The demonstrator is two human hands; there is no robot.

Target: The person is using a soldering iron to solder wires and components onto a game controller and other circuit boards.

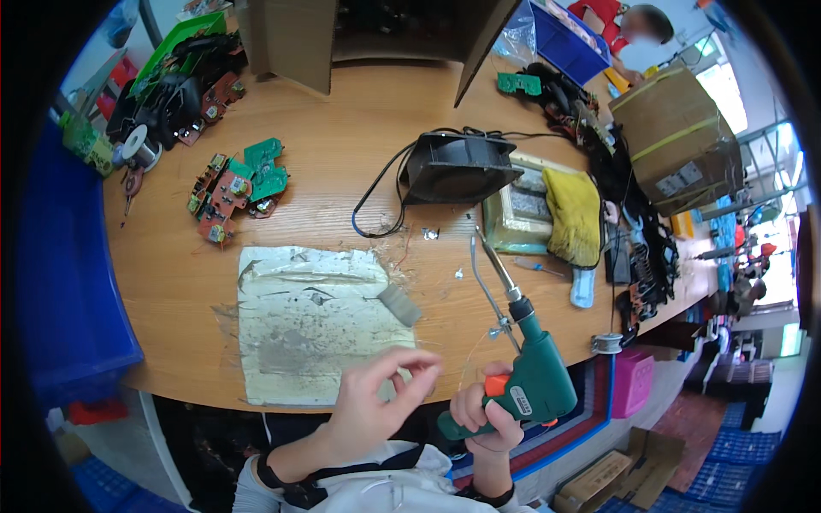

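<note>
The right hand (489, 415) grips a green pistol-type soldering gun (523, 376) by its handle, fingers wrapped tight around it and the index finger near the orange trigger. The gun's long metal tip points up and away over the wooden workbench (342, 128), ending just short of a small black fan (457, 167) whose black cable loops across the wood. A thin wire guide runs beside the tip.

The left hand (376, 402) hovers near the bench's front edge, just left of the gun, thumb and index finger pinched close together — whether something thin sits between them, I cannot tell. Below it lies a worn, silvery-grey work mat (299, 333), scuffed and patchy, with a small grey block (398, 304) resting at its upper right corner.

Further back on the left, a cluster of red and green circuit boards (235, 188) lies on the wood; behind them sits a green tray (184, 68) holding more boards and dark parts, with a spool of solder wire (141, 147) beside it. To the right of the fan, a yellow cloth (575, 214) drapes over a shallow tray (513, 224). A taped cardboard box (680, 137) stands at the far right, and a blue bin (564, 43) sits at the back edge, near another person in a red top.
</note>
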